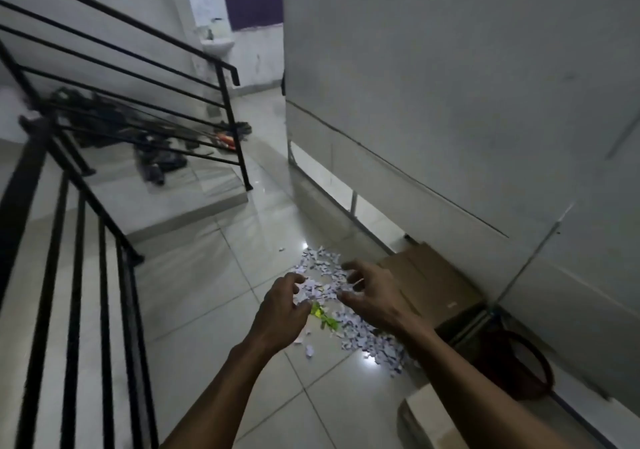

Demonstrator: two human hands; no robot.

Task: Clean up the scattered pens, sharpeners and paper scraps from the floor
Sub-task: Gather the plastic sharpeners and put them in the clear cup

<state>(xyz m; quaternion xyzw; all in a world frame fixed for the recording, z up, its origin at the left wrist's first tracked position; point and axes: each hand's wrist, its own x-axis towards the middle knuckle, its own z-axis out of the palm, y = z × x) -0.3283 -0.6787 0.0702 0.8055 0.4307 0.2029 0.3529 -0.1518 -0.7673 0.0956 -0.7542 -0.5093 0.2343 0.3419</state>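
On the floor: pale glossy tiles (194,275) with thin grout lines, running from the stair foot to the wall
Wall: grey panels (450,85) fill the right side, with a gap along the bottom
Railing: black metal bars (69,258) on the left, following the steps
Cardboard: a flattened brown box (433,282) lies against the wall, just beside the mess
Paper scraps: a loose drift of small torn white-lilac bits (367,341), spread in a band from near the box toward the camera; a few stray pieces sit apart at the edges
Green item: something bright yellow-green (322,315) lies among the scraps below the hands; too blurred to say if it is a pen or a sharpener
Left hand: the left hand (282,305) hovers over the pile, fingers curled loosely, gripping nothing
Right hand: the right hand (372,291) is spread with fingers bent downward, empty, above the scraps
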